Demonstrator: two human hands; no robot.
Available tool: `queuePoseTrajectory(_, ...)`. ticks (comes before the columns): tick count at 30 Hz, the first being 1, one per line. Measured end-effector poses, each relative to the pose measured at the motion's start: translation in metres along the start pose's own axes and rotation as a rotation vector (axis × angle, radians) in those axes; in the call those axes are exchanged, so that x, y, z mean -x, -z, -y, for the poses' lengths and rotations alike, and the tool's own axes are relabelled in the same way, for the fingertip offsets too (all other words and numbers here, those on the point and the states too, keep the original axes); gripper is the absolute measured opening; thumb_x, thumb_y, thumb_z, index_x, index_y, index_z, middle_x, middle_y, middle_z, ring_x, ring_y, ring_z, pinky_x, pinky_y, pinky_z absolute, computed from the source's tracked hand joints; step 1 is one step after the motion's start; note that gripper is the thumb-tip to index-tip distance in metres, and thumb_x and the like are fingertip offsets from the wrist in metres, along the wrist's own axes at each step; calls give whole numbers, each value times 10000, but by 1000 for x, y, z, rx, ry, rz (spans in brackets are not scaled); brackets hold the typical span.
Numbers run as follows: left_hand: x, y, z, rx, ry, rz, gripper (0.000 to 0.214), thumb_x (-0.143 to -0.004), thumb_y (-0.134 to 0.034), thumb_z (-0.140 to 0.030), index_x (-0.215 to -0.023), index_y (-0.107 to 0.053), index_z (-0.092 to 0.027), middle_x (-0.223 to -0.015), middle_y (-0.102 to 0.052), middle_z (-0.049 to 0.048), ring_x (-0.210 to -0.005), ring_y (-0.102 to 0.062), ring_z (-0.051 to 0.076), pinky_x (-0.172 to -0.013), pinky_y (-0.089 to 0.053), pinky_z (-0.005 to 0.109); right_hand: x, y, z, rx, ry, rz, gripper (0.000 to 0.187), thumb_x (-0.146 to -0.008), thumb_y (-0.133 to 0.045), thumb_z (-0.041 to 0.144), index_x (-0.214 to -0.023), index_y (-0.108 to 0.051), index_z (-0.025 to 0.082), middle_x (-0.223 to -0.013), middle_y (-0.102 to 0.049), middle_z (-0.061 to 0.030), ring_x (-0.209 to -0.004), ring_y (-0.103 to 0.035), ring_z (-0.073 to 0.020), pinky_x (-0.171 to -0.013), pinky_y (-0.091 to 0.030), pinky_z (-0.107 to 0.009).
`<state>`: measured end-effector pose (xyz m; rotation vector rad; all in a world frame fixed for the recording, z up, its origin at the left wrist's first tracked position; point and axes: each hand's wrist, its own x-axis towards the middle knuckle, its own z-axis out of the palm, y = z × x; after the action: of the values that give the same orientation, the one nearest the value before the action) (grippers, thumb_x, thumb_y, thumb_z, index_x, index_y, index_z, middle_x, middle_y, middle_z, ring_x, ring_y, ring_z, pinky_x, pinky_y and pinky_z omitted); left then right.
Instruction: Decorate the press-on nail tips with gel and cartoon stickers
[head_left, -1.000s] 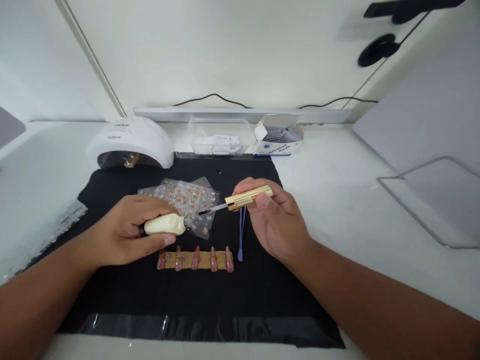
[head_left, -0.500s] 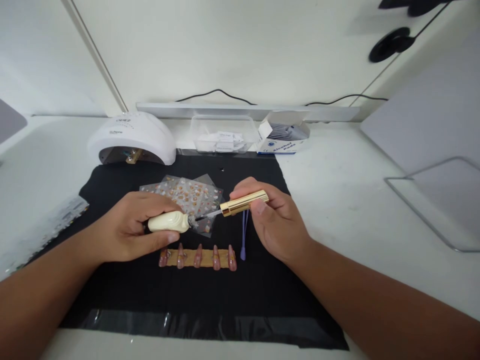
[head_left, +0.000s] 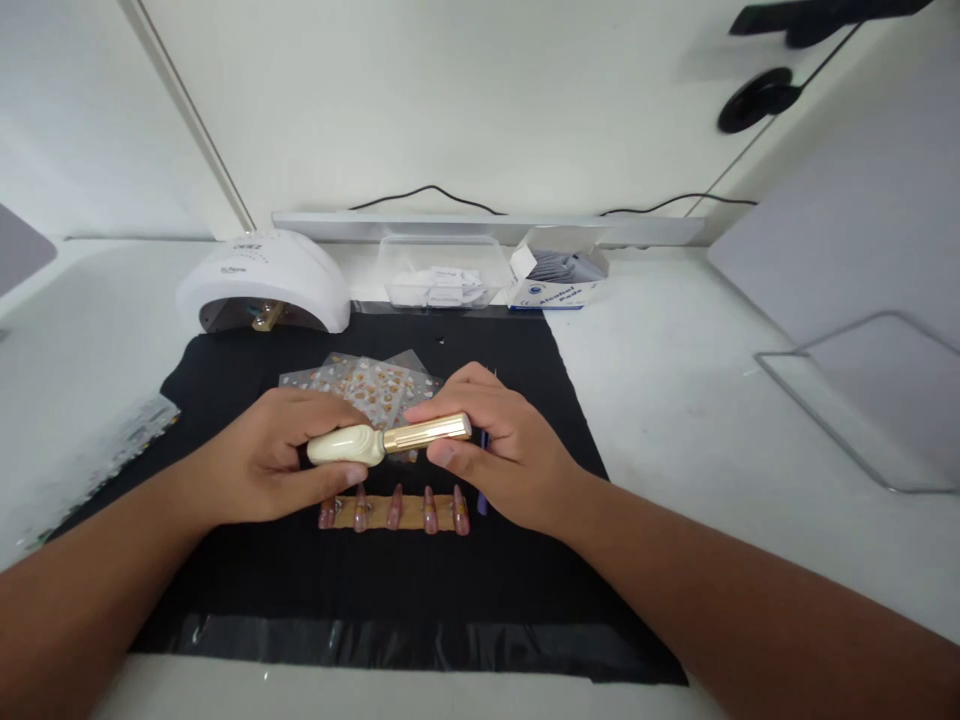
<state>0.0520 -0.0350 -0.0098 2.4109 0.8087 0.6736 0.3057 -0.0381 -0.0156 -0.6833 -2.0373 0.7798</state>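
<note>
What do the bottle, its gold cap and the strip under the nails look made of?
Bottle: glossy cream glass or plastic; soft highlights, but can't tell which.
Cap: shiny gold, metal or metallic-coated plastic, judging by bright streaks along it.
Strip: dull tan, perhaps wood or putty; no glare shows.

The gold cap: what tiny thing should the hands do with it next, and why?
Perhaps twist the cap tight: it sits in line against the bottle, pinched by the right hand, while the left hand holds the bottle.
</note>
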Motion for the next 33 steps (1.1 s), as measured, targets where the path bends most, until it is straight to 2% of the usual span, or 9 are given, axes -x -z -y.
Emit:
queuePoseTrajectory(5,0,-3,-1,26,10,-22,97,-915,-626,-268,-940,-684,-194,-759,-702,-4,-653,-638,128,-626,-456,211,-3,3,3,51,-9,1,230,-958,-598,364,-1035,-740,200,-826,-755,-36,-804,-582,-195,-801,-460,-385)
queuePoseTrajectory(9,-3,-5,-2,56,93,-60,137,-906,-631,-292,-905,-698,-173,-722,-687,6,-619,-597,133,-600,-421,228,-7,5,10,44,-88,-9,215,-940,-615,368,-1012,-755,222,-815,-721,-41,-836,-565,-207,-794,-468,-377)
queuePoseTrajectory(14,-8,-8,-5,111,157,-99,167,-868,-659,-311,-889,-713,-155,-748,-706,34,-655,-603,163,-619,-419,257,-13,4,19,21,-155,-68,267,-945,-592,421,-1017,-766,231,-818,-684,-49,-861,-544,-218,-802,-470,-379)
queuePoseTrajectory(19,-10,-8,-7,150,200,-159,178,-866,-661,-316,-914,-721,-155,-739,-690,29,-645,-584,163,-614,-425,259,-23,4,27,93,-189,-103,272,-949,-576,430,-991,-771,244,-779,-655,-45,-847,-545,-223,-796,-466,-372)
queuePoseTrajectory(27,-11,-2,-7,281,219,-240,178,-850,-668,-281,-952,-723,-146,-816,-703,40,-713,-595,173,-677,-456,277,-55,4,41,199,-166,-31,192,-930,-593,330,-948,-751,222,-836,-693,-47,-889,-553,-224,-849,-458,-386)
queuePoseTrajectory(30,-12,1,-6,332,217,-298,207,-852,-665,-299,-963,-727,-136,-813,-703,52,-724,-604,181,-677,-465,283,-62,4,40,240,-156,-21,217,-914,-621,376,-938,-742,197,-846,-685,-57,-910,-564,-236,-870,-465,-399)
queuePoseTrajectory(33,-14,6,-3,351,214,-399,237,-814,-706,-332,-954,-733,-142,-950,-704,96,-858,-618,219,-739,-477,307,-58,11,33,219,-187,-16,302,-877,-653,438,-1046,-733,201,-864,-653,-52,-903,-566,-238,-870,-475,-401)
